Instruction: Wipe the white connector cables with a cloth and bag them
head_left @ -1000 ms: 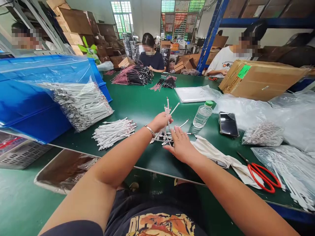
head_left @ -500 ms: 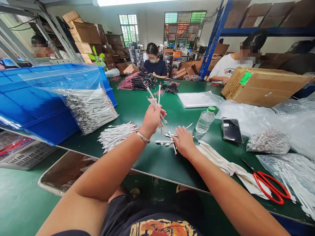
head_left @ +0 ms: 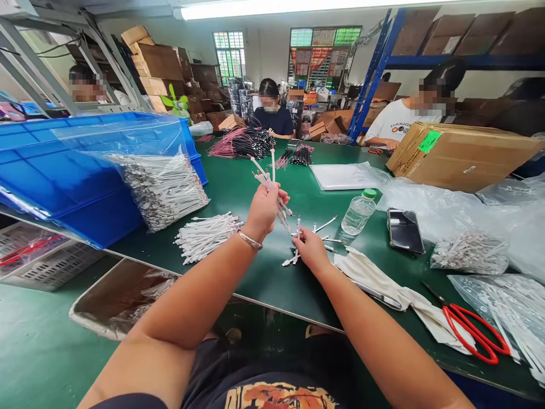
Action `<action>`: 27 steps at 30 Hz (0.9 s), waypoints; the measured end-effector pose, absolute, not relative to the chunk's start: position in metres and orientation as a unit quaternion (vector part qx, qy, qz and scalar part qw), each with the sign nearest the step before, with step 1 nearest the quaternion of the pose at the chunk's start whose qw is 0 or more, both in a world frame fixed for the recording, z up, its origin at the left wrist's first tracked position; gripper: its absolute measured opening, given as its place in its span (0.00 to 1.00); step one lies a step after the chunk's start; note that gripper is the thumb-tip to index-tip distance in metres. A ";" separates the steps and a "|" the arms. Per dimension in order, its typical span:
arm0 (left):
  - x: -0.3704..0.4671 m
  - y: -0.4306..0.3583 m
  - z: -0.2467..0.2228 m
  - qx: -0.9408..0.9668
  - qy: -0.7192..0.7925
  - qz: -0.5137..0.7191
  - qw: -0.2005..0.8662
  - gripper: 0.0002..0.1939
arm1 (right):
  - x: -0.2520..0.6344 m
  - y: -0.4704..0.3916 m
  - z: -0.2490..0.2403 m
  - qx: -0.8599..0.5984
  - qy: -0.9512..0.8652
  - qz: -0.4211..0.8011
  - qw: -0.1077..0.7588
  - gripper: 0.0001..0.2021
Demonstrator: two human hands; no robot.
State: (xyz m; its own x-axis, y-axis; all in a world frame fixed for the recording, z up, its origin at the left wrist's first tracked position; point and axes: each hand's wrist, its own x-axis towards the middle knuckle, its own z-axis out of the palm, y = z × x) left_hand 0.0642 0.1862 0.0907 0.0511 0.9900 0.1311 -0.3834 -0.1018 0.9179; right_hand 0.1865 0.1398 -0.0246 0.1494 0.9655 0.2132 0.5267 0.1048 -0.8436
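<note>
My left hand is closed round a small bunch of white cable pieces, held above the green table; some ends point up, others hang down. Lower and to the right, my right hand pinches one white cable piece that stands nearly upright. Several loose white pieces lie around its fingers. A pile of white cable pieces rests to the left of my left hand.
A blue bin and a filled clear bag stand left. To the right are a bottle, phone, white cloth, red-handled scissors and carton. People sit across and at both sides.
My right hand has gone from lying spread over the loose pieces to pinching one upright. My left hand keeps its bunch. The view has shifted slightly.
</note>
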 end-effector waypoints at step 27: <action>0.042 0.131 0.036 0.496 0.347 0.554 0.572 0.09 | 0.162 0.091 0.039 -0.477 -0.543 0.378 0.579 0.24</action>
State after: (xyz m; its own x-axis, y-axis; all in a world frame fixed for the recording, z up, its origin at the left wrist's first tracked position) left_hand 0.0418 0.1311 0.0362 0.1462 0.9775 0.1523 -0.2899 -0.1049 0.9513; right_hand 0.1616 0.0910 0.0389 0.1238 0.9552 0.2689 0.0806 0.2604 -0.9621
